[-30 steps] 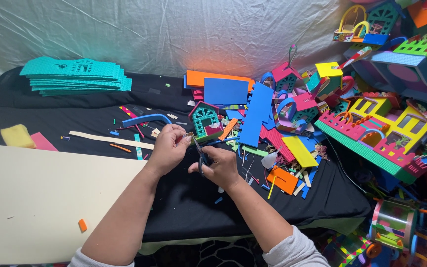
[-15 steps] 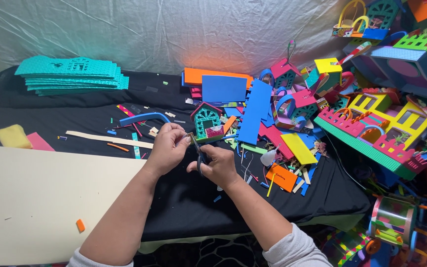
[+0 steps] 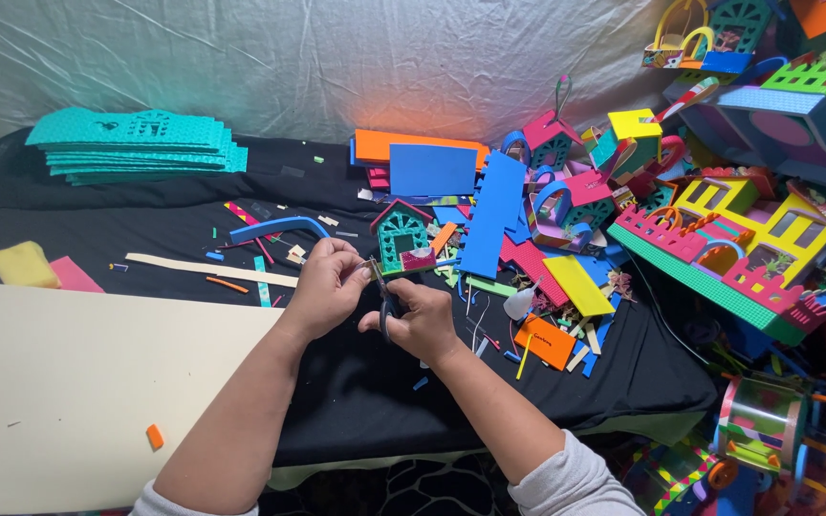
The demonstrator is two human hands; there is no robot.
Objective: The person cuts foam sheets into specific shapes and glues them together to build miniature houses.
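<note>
My left hand point(image 3: 322, 291) and right hand point(image 3: 420, 320) meet over the black counter point(image 3: 356, 401), just at 6 o'clock of the little teal house point(image 3: 402, 237). The right-hand fingers are closed round dark scissors point(image 3: 385, 304); the left-hand fingers pinch a tiny foam scrap point(image 3: 367, 272) at the blades, too small for me to tell its shape. I judge that scrap feather-light, soft and bendy, easy to crush or lose, so it is best pinched near its edge, close to the cut line. The scissors are stiff and want a firm grip through the handles.

No packages or labels show. At 10 o'clock lies a stack of teal sheets point(image 3: 136, 143). At 12 o'clock an orange slab point(image 3: 413, 143) sits under a blue one point(image 3: 432, 170). At 3 o'clock stands a yellow-and-pink foam house point(image 3: 748, 239). At 9 o'clock are a yellow sponge point(image 3: 21, 263) and a cream board point(image 3: 88, 382).
</note>
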